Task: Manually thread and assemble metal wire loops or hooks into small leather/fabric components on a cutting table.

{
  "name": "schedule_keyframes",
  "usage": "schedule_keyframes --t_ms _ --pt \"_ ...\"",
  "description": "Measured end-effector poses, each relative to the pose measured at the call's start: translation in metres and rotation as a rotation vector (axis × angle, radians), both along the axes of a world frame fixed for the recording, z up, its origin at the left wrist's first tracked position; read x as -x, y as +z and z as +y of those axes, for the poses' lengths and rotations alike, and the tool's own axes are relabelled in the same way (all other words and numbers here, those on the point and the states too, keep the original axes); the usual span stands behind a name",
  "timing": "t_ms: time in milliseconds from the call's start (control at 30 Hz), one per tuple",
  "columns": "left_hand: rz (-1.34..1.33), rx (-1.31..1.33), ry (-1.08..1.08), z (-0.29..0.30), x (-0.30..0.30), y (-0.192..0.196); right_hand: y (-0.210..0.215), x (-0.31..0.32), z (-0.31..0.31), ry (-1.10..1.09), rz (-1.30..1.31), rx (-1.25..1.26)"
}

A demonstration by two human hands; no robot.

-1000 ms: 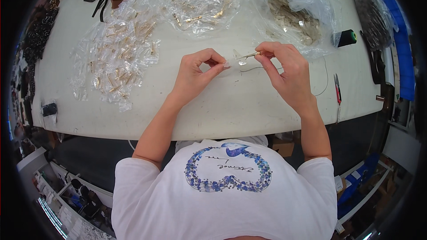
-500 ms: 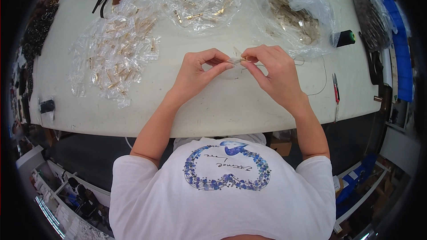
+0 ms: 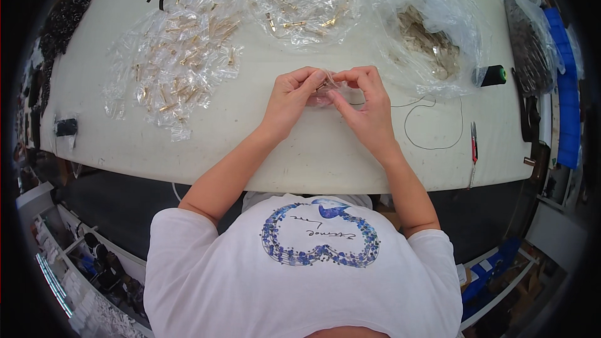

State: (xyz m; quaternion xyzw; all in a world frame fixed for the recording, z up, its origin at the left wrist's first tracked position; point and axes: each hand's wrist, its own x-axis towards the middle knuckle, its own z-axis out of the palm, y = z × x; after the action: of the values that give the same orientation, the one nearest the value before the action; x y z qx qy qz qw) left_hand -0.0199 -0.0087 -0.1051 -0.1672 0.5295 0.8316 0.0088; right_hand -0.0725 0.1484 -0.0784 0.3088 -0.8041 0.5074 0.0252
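Observation:
In front of me, above the table, my left hand [image 3: 288, 101] pinches a small clear plastic bag [image 3: 319, 99] between thumb and fingers. A small gold-coloured metal piece [image 3: 323, 86] shows at the bag, close to the left fingertips; its exact kind is hard to make out. My right hand [image 3: 369, 111] is closed on the bag's right side, with thumb and index finger at the plastic. A thin dark thread [image 3: 431, 105] runs out beyond the right hand and loops over the table. Fingers partly cover both bag and metal piece.
Many small bagged gold pieces [image 3: 181, 69] lie at left. Behind sit a plastic bag of gold pieces [image 3: 307, 9] and an open bag of dull flat pieces [image 3: 432, 40]. Right are a dark thread spool [image 3: 491, 76] and red-handled snips [image 3: 474, 150]. A black item [image 3: 66, 127] lies far left.
My hands have come closer together, the right one moving left. More of the clear bag shows between them. The thread now forms a wider loop on the table. The whole view has shifted slightly.

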Motion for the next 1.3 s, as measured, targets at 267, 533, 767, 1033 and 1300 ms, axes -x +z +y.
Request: schedule_keyframes --t_ms 267,533,767,1033,1300 --pt "0.032 0.192 -0.065 -0.005 -0.006 0.005 -0.009 0.014 0.008 0.186 -0.909 0.191" --pt "0.028 0.59 0.06 -0.047 0.003 0.013 0.028 0.067 -0.023 0.22 -0.75 0.163" --pt "-0.088 1.143 0.556 -0.125 -0.007 0.006 0.01 0.046 -0.026 0.063 -0.416 0.11" --pt "-0.242 1.519 0.218 -0.108 -0.006 0.0 -0.01 0.013 0.005 -0.026 -0.503 0.137" --pt "0.222 -0.293 0.079 -0.036 -0.019 0.071 0.015 0.002 0.02 0.247 -0.692 0.471"
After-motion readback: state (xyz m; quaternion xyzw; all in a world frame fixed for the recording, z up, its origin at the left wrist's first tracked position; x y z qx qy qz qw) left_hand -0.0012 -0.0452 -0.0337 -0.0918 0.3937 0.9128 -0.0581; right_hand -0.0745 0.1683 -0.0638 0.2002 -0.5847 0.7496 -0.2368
